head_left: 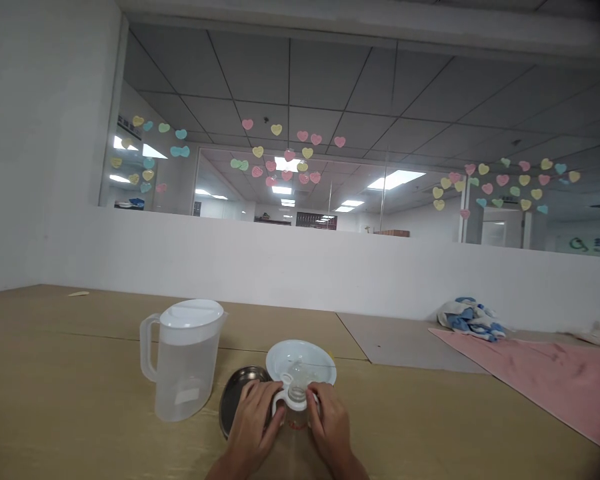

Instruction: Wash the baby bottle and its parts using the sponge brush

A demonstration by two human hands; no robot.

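Low in the middle of the head view, a small clear bottle [297, 392] with a white collar and a looped white handle is between my hands. My left hand [254, 419] has its fingers closed at the handle side. From the other side, my right hand [329, 421] grips the collar with thumb and fingers. Reddish marks show low on the bottle, and its sides are partly hidden by my fingers. Just behind it lies a white bowl [275, 355] with something clear in it. A dark metal tray [229, 400] sits beside my left hand, partly covered by it.
A translucent lidded pitcher [187, 367] stands to the left on the wooden table [80, 400]. At the right lie a pink cloth [545, 367] and a crumpled blue-and-white cloth [470, 319]. Behind the table rises a white wall [280, 267] with a window above.
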